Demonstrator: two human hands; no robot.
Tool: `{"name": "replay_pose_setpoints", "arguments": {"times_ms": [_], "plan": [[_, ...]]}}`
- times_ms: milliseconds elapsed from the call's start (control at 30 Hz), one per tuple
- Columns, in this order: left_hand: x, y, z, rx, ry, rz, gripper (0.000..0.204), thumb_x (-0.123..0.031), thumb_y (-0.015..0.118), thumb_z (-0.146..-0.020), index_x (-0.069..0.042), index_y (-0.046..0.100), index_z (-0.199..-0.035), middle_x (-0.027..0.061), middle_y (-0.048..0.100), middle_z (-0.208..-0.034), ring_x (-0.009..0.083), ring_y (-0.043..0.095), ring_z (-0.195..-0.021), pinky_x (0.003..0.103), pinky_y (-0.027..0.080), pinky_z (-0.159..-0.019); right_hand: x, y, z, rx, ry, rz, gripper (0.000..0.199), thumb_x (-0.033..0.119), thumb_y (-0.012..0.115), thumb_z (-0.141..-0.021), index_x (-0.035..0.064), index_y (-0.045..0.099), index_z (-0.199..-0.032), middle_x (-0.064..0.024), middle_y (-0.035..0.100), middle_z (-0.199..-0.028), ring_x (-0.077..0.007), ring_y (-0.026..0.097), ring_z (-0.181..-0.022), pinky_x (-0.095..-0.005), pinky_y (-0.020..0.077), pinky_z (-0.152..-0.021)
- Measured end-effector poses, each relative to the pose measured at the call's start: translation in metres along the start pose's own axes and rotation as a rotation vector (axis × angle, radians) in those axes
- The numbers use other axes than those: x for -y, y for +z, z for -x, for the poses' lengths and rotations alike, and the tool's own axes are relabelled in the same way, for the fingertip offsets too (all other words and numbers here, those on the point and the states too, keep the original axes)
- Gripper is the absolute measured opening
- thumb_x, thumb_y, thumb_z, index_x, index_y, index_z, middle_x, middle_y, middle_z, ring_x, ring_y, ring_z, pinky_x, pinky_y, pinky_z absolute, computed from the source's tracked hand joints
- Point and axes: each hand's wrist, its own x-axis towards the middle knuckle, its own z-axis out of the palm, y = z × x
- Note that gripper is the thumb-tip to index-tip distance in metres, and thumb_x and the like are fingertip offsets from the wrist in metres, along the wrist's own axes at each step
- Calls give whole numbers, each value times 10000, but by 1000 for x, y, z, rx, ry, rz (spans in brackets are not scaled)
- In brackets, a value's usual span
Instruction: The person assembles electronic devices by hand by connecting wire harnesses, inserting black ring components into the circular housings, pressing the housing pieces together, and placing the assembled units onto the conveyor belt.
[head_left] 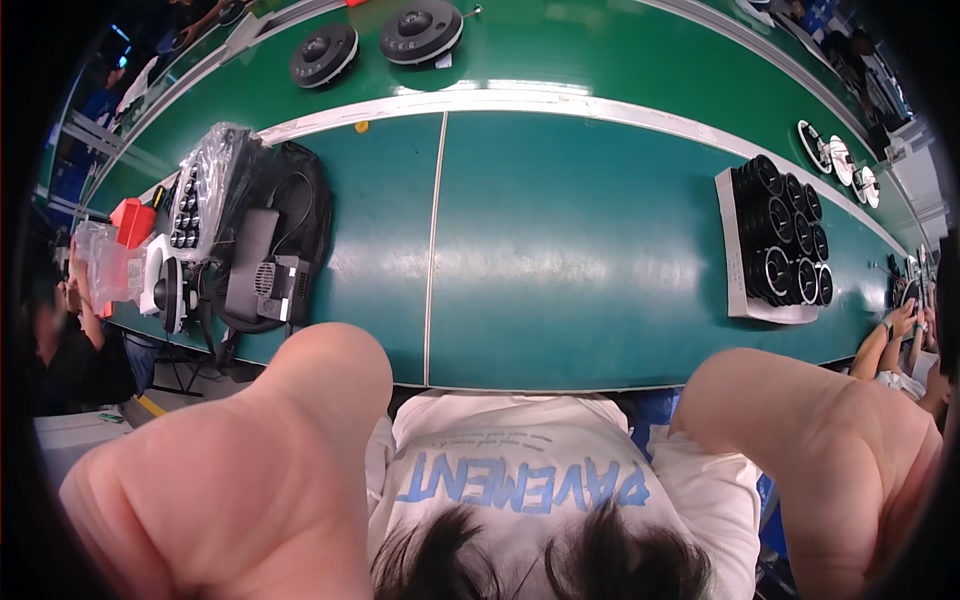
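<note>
Both my bare arms are raised toward the camera, bent and with their skin filling the lower corners. My left arm (pixel 250 470) is at the lower left and my right arm (pixel 800 430) at the lower right. Neither hand shows its fingers; the hands lie beyond the picture's rim. Nearest my left arm, on the green table (pixel 560 250), is a black bag (pixel 318 200) with a dark grey box (pixel 250 255) and a small vented device (pixel 290 283) on it. Farther from my right arm, a white tray (pixel 737 250) holds several black cylindrical parts with ringed ends (pixel 800 232).
At the left are a plastic-wrapped tray of small black parts (pixel 190 205), a red bin (pixel 133 222) and a round black-and-white device (pixel 172 295). Two black domed devices (pixel 421 32) sit beyond the white rail (pixel 480 102). Round white parts (pixel 840 158) lie far right. Another person's hands (pixel 902 320) work at the right edge.
</note>
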Motion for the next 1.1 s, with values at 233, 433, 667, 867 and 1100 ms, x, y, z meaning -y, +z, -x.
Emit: {"name": "replay_pose_setpoints", "arguments": {"times_ms": [233,433,667,867,1100], "plan": [[-15,-1,-4,-28,96,-3,181,-223,498,-765,-54,491,-828,13,448,-727,167,429,-742,350,323,-725,-7,21,-5,-70,-123,65,263,228,571,-800,217,536,-1060,27,457,-1190,-130,429,-1039,-424,343,-858],[-12,5,-5,-63,152,-7,174,-223,497,-762,-58,491,-818,10,447,-725,167,428,-745,356,319,-736,-8,33,-5,-141,-199,120,284,223,575,-797,228,529,-1077,34,444,-1218,-129,419,-1072,-438,335,-883],[-14,11,-1,-128,197,-1,166,-222,495,-758,-63,491,-807,5,445,-723,168,428,-747,363,315,-749,-20,52,-12,-213,-258,197,309,217,580,-794,241,520,-1097,42,429,-1250,-128,408,-1111,-455,326,-912],[-18,18,-9,-112,318,26,160,-222,494,-755,-67,491,-797,1,443,-721,169,427,-750,369,311,-760,-22,73,-13,-288,-417,253,333,212,585,-792,252,513,-1114,48,416,-1278,-128,399,-1145,-468,319,-938],[-25,29,-4,-141,401,42,153,-221,493,-752,-72,491,-786,-3,442,-718,169,426,-753,376,307,-773,-24,76,-12,-274,-297,-66,336,233,573,-800,287,507,-1125,171,360,-1302,-79,295,-1212,-474,186,-1033]]}}
